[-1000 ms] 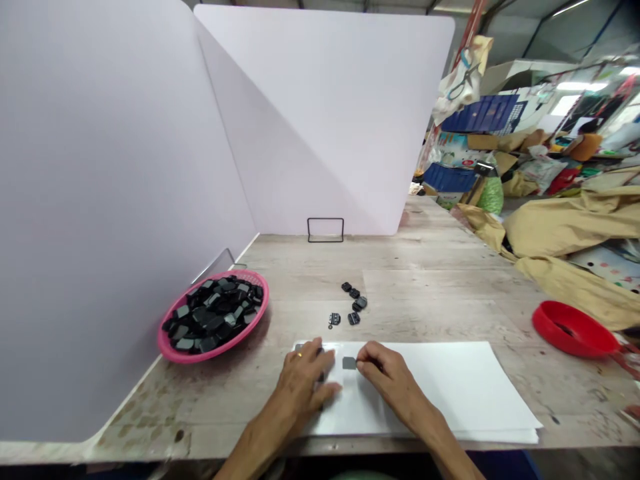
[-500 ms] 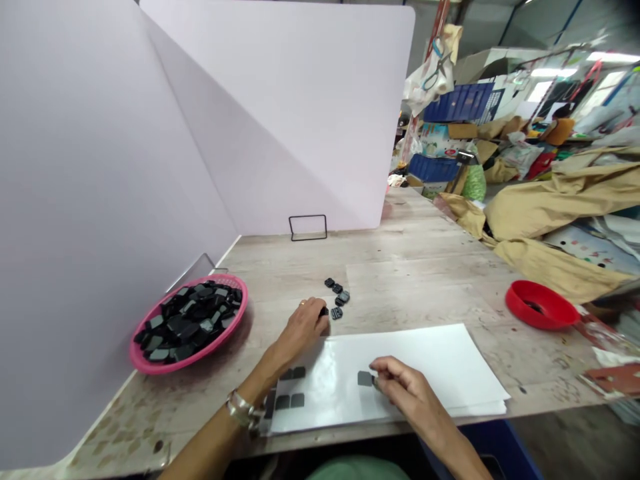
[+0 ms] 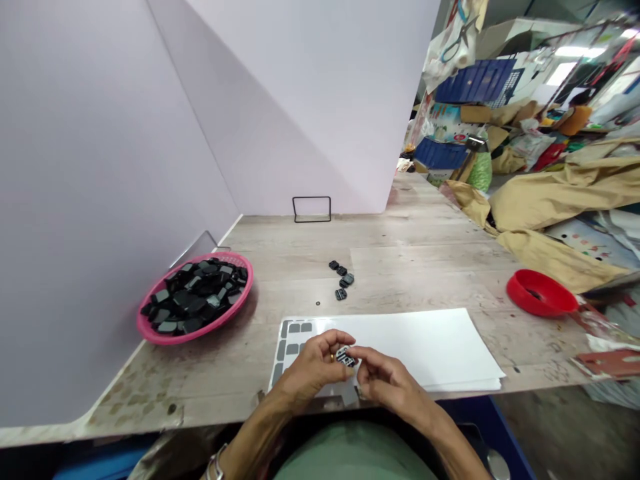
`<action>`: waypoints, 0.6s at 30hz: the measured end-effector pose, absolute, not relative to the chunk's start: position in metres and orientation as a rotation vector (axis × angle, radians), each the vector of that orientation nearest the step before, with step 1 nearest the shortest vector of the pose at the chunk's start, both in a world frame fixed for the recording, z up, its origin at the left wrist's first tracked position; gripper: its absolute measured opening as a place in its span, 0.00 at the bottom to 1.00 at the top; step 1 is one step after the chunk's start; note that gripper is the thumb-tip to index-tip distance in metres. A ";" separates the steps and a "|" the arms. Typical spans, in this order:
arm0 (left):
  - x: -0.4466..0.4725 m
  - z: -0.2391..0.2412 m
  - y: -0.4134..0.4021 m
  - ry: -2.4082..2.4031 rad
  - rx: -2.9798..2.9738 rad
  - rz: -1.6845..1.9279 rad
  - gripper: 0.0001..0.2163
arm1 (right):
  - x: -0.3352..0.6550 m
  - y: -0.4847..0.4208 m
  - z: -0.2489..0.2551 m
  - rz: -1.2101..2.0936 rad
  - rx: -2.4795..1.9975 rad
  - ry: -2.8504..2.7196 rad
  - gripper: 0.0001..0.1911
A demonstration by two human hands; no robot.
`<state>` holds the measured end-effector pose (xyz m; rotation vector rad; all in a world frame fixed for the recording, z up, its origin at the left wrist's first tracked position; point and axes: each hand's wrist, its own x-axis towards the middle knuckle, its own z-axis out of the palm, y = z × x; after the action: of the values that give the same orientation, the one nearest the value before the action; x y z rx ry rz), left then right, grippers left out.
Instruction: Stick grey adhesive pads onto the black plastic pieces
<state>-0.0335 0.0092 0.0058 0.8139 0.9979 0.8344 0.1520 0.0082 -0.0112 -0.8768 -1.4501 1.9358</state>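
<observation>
My left hand [image 3: 320, 360] pinches a small black slotted plastic piece [image 3: 345, 357], its slotted side facing up, above the near part of the sticker sheet. The fingers of my right hand [image 3: 387, 383] are bent close on the right, the index fingertip against the piece. Below them, by the right thumb, a grey sticker [image 3: 350, 395] shows in part; the grip on it is partly hidden. Grey rounded stickers line the left part of the white sticker sheet [image 3: 281, 327], which lies under both hands. Several similar black pieces [image 3: 341, 293] rest on the table beyond it.
A pink basket [image 3: 245, 297] heaped with black pieces stands at the left, by white partition boards [image 3: 300, 100]. A black wire bracket [image 3: 313, 220] stands at the back board's foot. To the right are a red round dish [image 3: 543, 303] and tan cloth [image 3: 555, 193].
My left hand has come back from the loose pieces with one black piece. My right hand has moved left with the sticker, so both hands now meet. The view has tilted down slightly.
</observation>
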 end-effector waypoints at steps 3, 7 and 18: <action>-0.035 0.003 0.007 1.053 0.785 0.875 0.18 | 0.151 0.006 -0.015 1.918 -0.891 -1.460 0.27; -0.034 0.002 0.003 1.044 0.774 0.923 0.17 | 0.150 0.003 -0.013 1.885 -0.914 -1.456 0.24; -0.029 0.001 -0.003 1.035 0.729 0.909 0.18 | 0.153 -0.001 0.005 1.537 -1.112 -1.593 0.14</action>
<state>-0.0290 -0.0028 0.0012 0.7294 1.0347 0.9092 0.1527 -0.0010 0.0050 -1.1121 -1.5933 1.5366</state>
